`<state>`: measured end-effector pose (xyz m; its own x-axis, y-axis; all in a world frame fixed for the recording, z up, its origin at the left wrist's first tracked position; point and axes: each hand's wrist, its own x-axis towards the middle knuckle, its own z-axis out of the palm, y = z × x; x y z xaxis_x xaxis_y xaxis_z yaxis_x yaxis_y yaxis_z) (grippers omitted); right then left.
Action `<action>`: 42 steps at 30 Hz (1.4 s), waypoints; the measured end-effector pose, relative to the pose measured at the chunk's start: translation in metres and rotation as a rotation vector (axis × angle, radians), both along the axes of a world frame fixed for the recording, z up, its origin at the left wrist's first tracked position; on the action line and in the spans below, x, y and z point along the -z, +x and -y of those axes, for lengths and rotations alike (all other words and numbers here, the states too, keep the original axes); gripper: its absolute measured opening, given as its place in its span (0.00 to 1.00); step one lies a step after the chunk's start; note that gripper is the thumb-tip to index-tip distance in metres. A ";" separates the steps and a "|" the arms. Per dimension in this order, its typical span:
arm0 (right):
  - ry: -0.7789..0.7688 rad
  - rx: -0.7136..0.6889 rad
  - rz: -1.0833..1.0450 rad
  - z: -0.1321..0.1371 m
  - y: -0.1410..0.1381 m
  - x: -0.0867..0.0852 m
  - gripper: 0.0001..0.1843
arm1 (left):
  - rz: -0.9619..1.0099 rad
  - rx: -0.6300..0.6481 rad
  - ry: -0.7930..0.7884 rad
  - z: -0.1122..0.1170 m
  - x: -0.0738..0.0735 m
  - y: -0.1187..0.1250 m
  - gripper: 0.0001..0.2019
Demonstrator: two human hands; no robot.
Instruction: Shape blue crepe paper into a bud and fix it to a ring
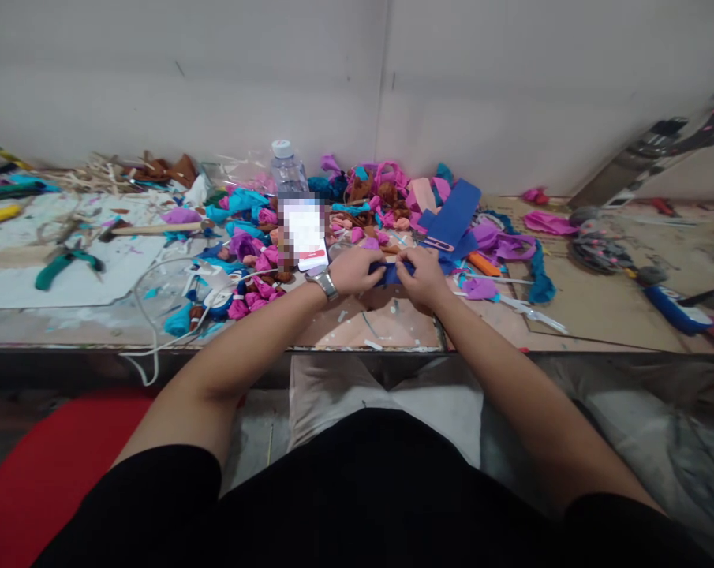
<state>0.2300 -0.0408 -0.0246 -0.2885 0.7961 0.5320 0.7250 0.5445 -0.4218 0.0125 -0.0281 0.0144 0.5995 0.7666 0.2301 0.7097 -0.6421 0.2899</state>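
Head view: left hand [355, 270], right hand [424, 274] pinching blue strip [390, 274]; phone [308, 237] beside, scraps [265, 262], bottle [287, 170] beyond.

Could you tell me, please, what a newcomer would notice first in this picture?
Probably the bright phone in front of the bottle, since its screen stands out against the heap of crumpled pink, purple and turquoise pieces spread across the middle of the table. Next, the eye may go to the left hand and right hand, near the picture's centre, which hold a dark blue strip between them.
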 end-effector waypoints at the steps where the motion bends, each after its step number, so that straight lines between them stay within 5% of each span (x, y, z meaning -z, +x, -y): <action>1: -0.001 -0.002 -0.001 0.000 0.000 0.000 0.09 | 0.003 0.006 -0.011 -0.001 0.000 0.000 0.16; 29: 0.034 -0.117 -0.026 0.002 0.001 -0.006 0.08 | 0.367 0.181 -0.534 -0.016 0.010 -0.003 0.14; 42: 0.040 -0.188 -0.065 0.005 0.000 -0.012 0.07 | 0.518 0.037 -0.792 -0.015 0.010 -0.005 0.06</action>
<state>0.2302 -0.0462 -0.0130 -0.3938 0.7091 0.5848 0.5810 0.6851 -0.4395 0.0074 -0.0132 0.0040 0.5953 0.7967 -0.1042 0.3534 -0.1431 0.9244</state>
